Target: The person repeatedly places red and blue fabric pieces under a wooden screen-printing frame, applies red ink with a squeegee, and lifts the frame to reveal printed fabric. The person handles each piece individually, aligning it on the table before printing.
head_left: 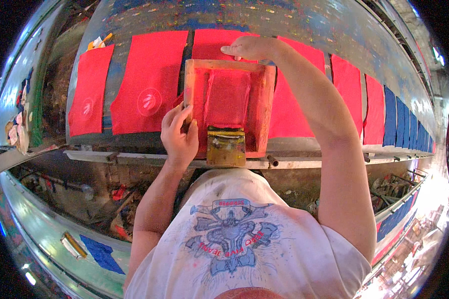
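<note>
A wooden screen printing frame (271,99) lies on the table in front of me, over a red fabric piece (209,42). Red ink coats the inside of its mesh. At its near end rests a squeegee (226,148) with a worn, stained handle, touched by neither hand. My left hand (179,134) is closed at the frame's left side, fingers against the wood. Beyond the far edge, my right hand (253,48) hovers on or just over the red fabric, fingers curled and thumb pointing left. Whatever it pinches is hidden.
Left of the frame lie two red pieces with pale round prints (149,101); more red pieces (346,84) and dark blue ones (390,114) run right. A metal rail (294,163) edges the long table. Behind me, another table (50,239) holds blue fabric (102,253) and another squeegee (74,245).
</note>
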Demonstrator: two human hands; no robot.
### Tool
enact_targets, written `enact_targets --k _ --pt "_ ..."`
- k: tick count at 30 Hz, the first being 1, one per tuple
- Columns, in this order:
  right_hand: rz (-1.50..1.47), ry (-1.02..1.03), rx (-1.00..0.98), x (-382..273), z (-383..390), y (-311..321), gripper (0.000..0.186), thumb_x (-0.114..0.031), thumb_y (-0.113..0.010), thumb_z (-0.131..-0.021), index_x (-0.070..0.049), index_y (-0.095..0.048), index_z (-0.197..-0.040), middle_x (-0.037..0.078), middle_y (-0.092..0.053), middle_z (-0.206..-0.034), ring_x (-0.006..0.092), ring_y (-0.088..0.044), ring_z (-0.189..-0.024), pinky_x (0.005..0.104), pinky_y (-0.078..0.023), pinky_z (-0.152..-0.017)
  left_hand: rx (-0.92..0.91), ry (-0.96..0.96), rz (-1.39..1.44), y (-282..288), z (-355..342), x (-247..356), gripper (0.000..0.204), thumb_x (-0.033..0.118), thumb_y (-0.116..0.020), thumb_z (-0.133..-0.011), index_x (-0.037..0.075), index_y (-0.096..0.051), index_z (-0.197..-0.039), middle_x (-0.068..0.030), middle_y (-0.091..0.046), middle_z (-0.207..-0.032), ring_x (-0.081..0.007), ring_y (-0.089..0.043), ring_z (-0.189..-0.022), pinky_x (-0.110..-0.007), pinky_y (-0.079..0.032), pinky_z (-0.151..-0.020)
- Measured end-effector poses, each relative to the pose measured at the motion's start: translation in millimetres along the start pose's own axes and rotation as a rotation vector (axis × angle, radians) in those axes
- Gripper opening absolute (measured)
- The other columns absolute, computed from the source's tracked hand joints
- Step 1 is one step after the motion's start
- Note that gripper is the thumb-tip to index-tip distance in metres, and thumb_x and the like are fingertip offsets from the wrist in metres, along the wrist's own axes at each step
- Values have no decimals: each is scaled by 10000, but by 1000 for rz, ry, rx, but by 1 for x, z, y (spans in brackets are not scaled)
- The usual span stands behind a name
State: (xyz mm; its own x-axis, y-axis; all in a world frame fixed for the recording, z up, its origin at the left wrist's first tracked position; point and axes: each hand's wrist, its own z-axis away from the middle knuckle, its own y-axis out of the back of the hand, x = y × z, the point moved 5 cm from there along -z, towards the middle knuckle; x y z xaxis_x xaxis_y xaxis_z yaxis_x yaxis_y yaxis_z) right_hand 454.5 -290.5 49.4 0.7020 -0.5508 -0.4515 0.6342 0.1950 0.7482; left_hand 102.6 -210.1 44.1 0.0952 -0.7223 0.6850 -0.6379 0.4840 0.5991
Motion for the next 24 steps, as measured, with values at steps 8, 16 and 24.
enact_targets --k 8,16,24 --pt "-421 -69 -188 32 -3 9 828 -776 -490 -1131 -40 -769 -1387 114 -805 -1381 237 -711 -1182 435 -578 -1032 146 -27 138 38 -1 10 389 25 -842 -970 -5 -766 -1351 -231 -755 -1427 -381 -734 -1319 -464 -581 -1126" --pt "-605 85 177 56 6 -10 664 -656 -623 -1128 -70 -792 -1392 109 -843 -1237 241 -762 -1017 416 -621 -894 476 351 369 170 -1 -54 510 -48 -827 -973 -54 -704 -1469 -177 -773 -1414 -269 -744 -1260 -436 -610 -1088" --pt "-147 -112 440 22 111 -26 386 -396 -719 -1109 -69 -808 -1293 137 -836 -1106 231 -796 -990 401 -626 -898 744 356 429 270 34 -103 530 -112 -809 -939 -81 -681 -1452 -251 -759 -1422 -374 -737 -1287 -506 -655 -1090"
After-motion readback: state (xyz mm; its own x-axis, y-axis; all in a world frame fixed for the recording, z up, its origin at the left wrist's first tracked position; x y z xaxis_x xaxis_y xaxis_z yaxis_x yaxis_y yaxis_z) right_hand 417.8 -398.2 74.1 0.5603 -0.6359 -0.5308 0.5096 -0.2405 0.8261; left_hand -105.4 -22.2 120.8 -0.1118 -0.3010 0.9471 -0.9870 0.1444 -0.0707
